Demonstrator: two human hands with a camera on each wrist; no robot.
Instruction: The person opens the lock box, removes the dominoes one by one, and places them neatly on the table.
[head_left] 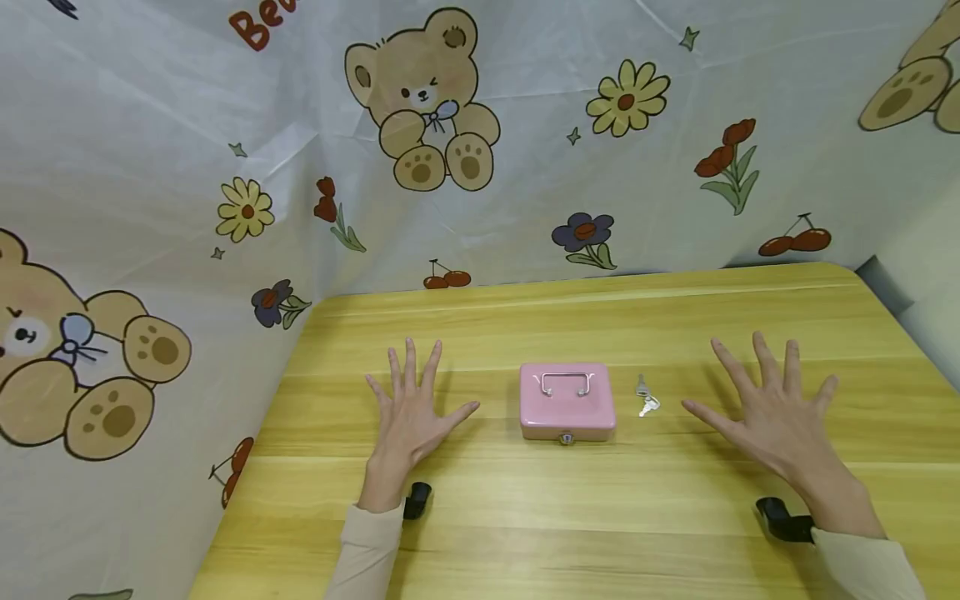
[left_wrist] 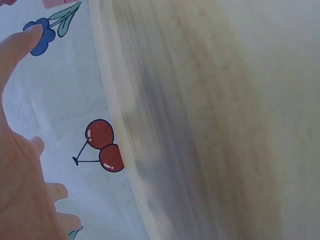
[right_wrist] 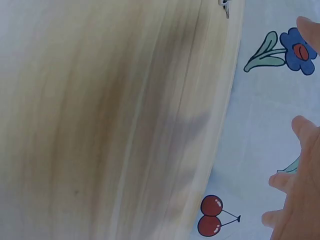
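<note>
A pink cash box (head_left: 567, 404) with a thin metal handle on its lid and a lock at its front sits closed on the table, between both hands. Just to its right lie two small keys (head_left: 647, 397), close together. My left hand (head_left: 408, 417) is spread wide to the left of the box, holding nothing. To the right of the keys, my right hand (head_left: 783, 425) is spread too, and it touches none of these things. In the right wrist view, a bit of the keys (right_wrist: 225, 7) shows at the top edge.
The wooden table (head_left: 570, 517) carries the box and keys. Behind it and along its left side hangs a white cloth (head_left: 525, 225) printed with bears, flowers and cherries. A black strap or camera mount shows at each wrist.
</note>
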